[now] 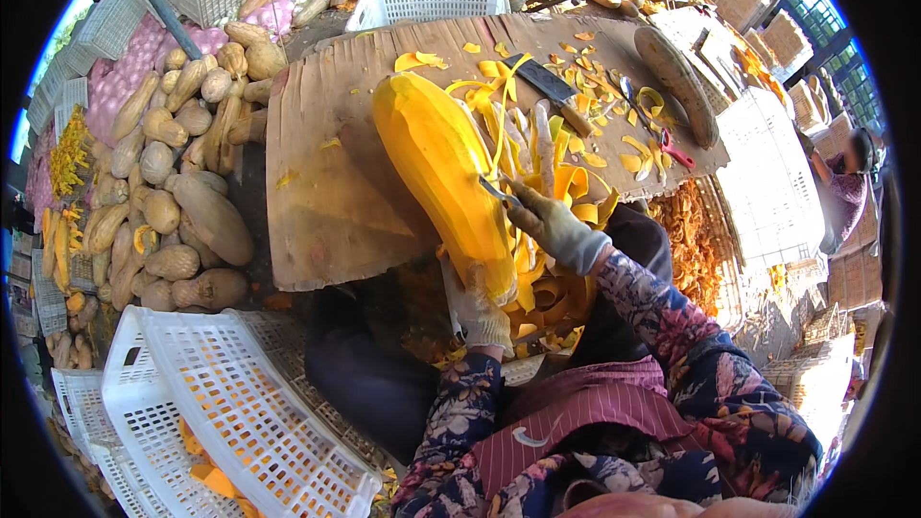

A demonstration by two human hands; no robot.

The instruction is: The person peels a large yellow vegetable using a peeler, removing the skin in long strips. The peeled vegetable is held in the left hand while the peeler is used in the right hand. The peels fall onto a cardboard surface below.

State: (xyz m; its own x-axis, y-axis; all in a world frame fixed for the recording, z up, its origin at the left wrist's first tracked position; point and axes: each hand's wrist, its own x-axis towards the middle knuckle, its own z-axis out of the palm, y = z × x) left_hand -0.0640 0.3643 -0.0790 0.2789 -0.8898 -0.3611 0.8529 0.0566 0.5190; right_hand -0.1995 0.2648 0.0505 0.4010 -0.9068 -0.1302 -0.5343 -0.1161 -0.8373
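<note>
A long pumpkin [439, 173], its yellow-orange flesh bared in lengthwise facets, leans from a wooden board [331, 180] toward my body. My left hand [486, 313], in a pale knit glove, grips its lower end, the fingers partly hidden. In my gloved right hand [550, 223] is a metal-bladed peeler [498, 191], its head against the pumpkin's right side. One thin strip of peel [500, 129] rises from near the blade. Curled peelings [550, 295] heap up below and beside my right hand, between my knees.
On the board lie a cleaver [547, 83], a red-handled peeler [676, 150], a spoon [628, 92] and an unpeeled pumpkin [676, 86]. Unpeeled pumpkins [209, 216] are piled at left. White plastic crates [245, 403] stand lower left. Another person [845, 187] is at far right.
</note>
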